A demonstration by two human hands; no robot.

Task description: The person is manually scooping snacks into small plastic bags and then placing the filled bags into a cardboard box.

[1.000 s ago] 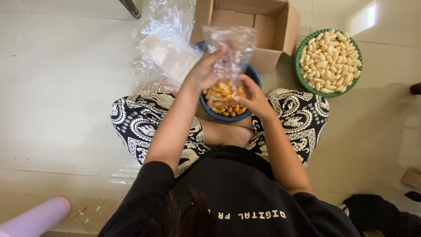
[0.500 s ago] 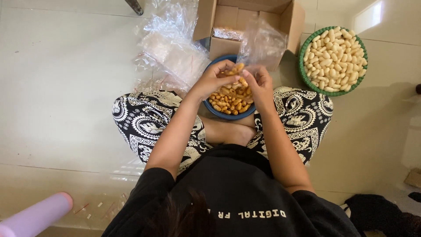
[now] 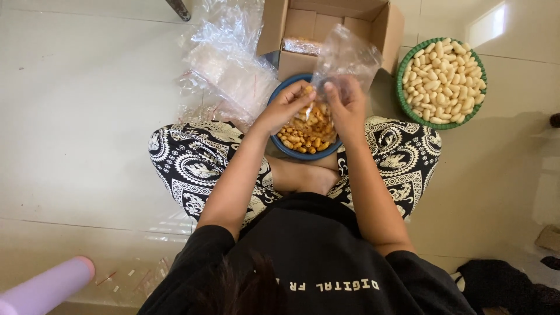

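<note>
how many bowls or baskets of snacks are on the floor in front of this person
2: a blue bowl of golden snacks between the knees, under both hands, and a green basket of pale snacks to its right, beside the cardboard box.

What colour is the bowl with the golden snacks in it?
The bowl is blue. The head view, the only one, shows its rim around the golden-brown snacks.

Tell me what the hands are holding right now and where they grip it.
Both hands hold a clear plastic bag by its lower part, above the blue bowl of golden snacks: the left hand pinches one side, the right hand the other.
</note>
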